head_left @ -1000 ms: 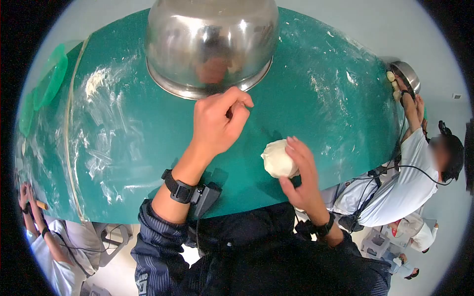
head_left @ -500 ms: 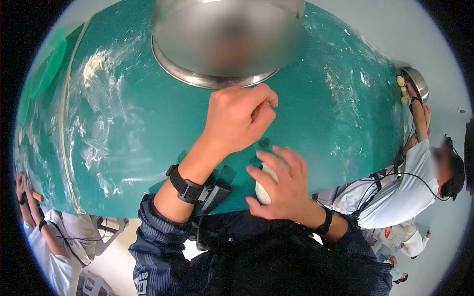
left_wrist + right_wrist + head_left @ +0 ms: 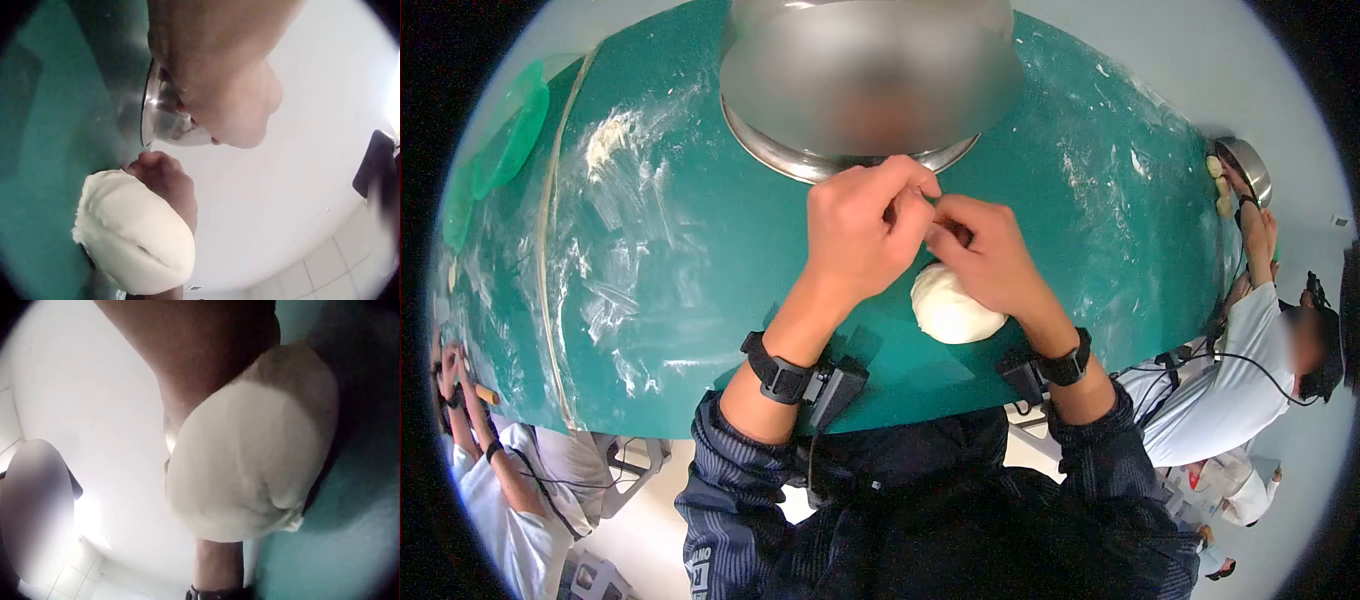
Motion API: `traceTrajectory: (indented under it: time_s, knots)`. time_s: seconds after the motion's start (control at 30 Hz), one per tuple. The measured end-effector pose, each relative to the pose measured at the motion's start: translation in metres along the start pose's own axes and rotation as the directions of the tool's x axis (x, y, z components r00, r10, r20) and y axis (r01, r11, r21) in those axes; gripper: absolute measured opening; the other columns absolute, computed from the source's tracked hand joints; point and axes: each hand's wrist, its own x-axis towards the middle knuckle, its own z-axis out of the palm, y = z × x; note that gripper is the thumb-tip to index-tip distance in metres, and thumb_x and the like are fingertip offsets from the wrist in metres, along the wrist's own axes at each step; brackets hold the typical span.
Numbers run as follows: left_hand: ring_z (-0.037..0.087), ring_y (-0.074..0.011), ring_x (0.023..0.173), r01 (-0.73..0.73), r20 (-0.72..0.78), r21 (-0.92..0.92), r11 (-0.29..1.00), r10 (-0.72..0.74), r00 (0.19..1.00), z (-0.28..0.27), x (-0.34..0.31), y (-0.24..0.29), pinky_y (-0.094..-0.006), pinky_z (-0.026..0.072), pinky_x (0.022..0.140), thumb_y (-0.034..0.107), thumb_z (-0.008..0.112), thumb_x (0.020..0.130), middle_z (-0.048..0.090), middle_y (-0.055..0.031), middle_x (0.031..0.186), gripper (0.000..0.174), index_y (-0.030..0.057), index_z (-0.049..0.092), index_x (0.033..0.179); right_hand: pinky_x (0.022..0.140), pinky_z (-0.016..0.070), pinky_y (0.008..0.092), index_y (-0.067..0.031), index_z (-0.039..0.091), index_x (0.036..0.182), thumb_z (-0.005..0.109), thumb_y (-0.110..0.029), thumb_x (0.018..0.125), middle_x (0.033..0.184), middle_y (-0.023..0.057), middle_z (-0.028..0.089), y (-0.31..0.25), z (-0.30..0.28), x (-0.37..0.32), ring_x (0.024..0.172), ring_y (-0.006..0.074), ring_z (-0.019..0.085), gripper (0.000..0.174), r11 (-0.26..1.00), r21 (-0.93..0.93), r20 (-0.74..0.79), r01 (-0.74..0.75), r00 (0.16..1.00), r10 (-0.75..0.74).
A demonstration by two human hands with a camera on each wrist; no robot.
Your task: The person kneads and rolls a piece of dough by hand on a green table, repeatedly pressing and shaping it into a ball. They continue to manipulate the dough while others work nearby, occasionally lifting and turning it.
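Note:
My left hand [image 3: 868, 225] is held in front of the bowl, fingers curled in. Its fingertips meet those of my right hand [image 3: 992, 252], which is also curled; I cannot tell whether anything small lies between them. Under the right hand, close to the heel of the palm, a smooth ball of white dough [image 3: 956, 310] sits on the green table [image 3: 880, 380]. The left wrist view shows a crease across the dough [image 3: 134, 234], with the right hand [image 3: 169, 178] behind it. In the right wrist view the dough [image 3: 250, 456] covers much of the curled hand.
A large metal bowl [image 3: 775, 155] stands upturned, rim down, just beyond my hands. Flour smears [image 3: 610, 145] mark the table on the left, near a green plastic item [image 3: 512, 135]. At the right end a person [image 3: 1210, 420] works beside a smaller metal bowl [image 3: 1248, 170].
My right hand has left the dough, where it was cupped, and moved forward to the left hand's fingertips. The dough ball has come into fuller view. The left hand has stayed curled.

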Motion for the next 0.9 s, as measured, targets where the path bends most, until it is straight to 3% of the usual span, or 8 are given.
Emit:
traceTrajectory:
  time_s: [0.17,0.27,0.33,0.4,0.5,0.6,0.7,0.9]
  knots:
    - [0.06,-0.0223,0.055,-0.035,0.092,0.012,0.999,0.033,0.995,-0.002,-0.001,0.004,-0.0347,0.0466,0.055,-0.001,0.063,0.085,0.064,-0.008,0.067,0.011,0.0061,0.071,0.087,0.073,0.0534,0.0341,-0.0006,0.073,0.096,0.062,-0.013,0.097,0.086,0.0117,0.071,0.028,-0.012,-0.037,0.082,0.0233,0.071,0.017,0.997,0.07,-0.105,-0.039,0.993,0.046]
    - [0.06,-0.0229,0.055,-0.066,0.105,0.002,0.998,0.065,0.992,0.001,-0.002,0.004,-0.0361,0.0469,0.055,-0.001,0.063,0.084,0.063,-0.0081,0.066,0.011,0.0066,0.071,0.087,0.082,0.0532,0.0346,-0.0021,0.075,0.1,0.063,-0.017,0.097,0.099,0.0131,0.072,0.017,-0.021,-0.06,0.093,0.0259,0.07,0.019,0.988,0.154,-0.028,0.009,1.0,-0.005]
    - [0.06,-0.0233,0.055,-0.07,0.12,0.001,0.998,0.07,0.99,0.002,-0.003,0.003,-0.0368,0.0472,0.055,-0.001,0.063,0.083,0.063,-0.0082,0.065,0.011,0.0069,0.071,0.087,0.1,0.0497,0.0409,-0.006,0.074,0.117,0.068,-0.028,0.093,0.124,0.0178,0.067,0.006,-0.022,-0.085,0.115,0.0328,0.065,0.033,0.98,0.19,0.017,0.059,0.998,-0.063]
    - [0.06,-0.0236,0.055,-0.069,0.129,-0.001,0.998,0.068,0.989,0.003,-0.003,0.002,-0.0371,0.0473,0.055,-0.001,0.063,0.083,0.063,-0.0081,0.065,0.011,0.007,0.07,0.087,0.115,0.0385,0.0546,-0.0132,0.065,0.138,0.073,-0.041,0.086,0.149,0.0203,0.053,-0.007,-0.008,-0.112,0.138,0.0416,0.049,0.06,0.986,-0.112,0.053,0.123,0.992,-0.118]
    - [0.06,-0.0237,0.055,-0.082,0.141,-0.005,0.997,0.082,0.987,0.005,-0.004,0.001,-0.0376,0.0474,0.055,-0.001,0.063,0.082,0.062,-0.0081,0.064,0.011,0.0072,0.07,0.086,0.119,0.0262,0.0673,-0.0195,0.056,0.15,0.075,-0.05,0.082,0.162,0.0207,0.039,-0.034,0.016,-0.138,0.15,0.0451,0.032,0.078,0.823,-0.519,0.142,0.231,0.973,-0.183]
    - [0.06,-0.0236,0.054,-0.101,0.151,0.01,0.995,0.098,0.984,0.003,-0.002,0.004,-0.0377,0.0472,0.055,-0.001,0.063,0.082,0.062,-0.008,0.064,0.012,0.0074,0.07,0.086,0.115,0.0204,0.0763,-0.0235,0.057,0.151,0.072,-0.061,0.079,0.164,0.0251,0.033,-0.026,0.043,-0.161,0.149,0.0503,0.032,0.082,0.722,-0.626,0.187,0.295,0.955,-0.228]
    - [0.06,-0.0237,0.053,-0.077,0.133,-0.016,0.997,0.079,0.988,0.003,-0.002,0.004,-0.0373,0.0464,0.054,-0.002,0.063,0.082,0.063,-0.0085,0.064,0.012,0.0073,0.07,0.087,0.115,0.0196,0.0767,-0.0252,0.055,0.153,0.072,-0.064,0.077,0.164,0.026,0.035,-0.031,0.054,-0.154,0.149,0.0496,0.032,0.087,0.684,-0.669,0.222,0.29,0.957,-0.189]
    - [0.059,-0.0248,0.053,-0.014,0.016,-0.065,0.998,0.015,1.0,0.001,-0.001,0.006,-0.0361,0.046,0.053,-0.003,0.062,0.081,0.066,-0.0093,0.068,0.014,0.0069,0.071,0.085,0.111,0.032,0.0713,-0.0171,0.066,0.132,0.078,-0.052,0.076,0.139,0.0196,0.056,-0.033,0.054,-0.075,0.138,0.0401,0.047,0.067,0.697,-0.651,0.185,0.302,0.953,-0.241]
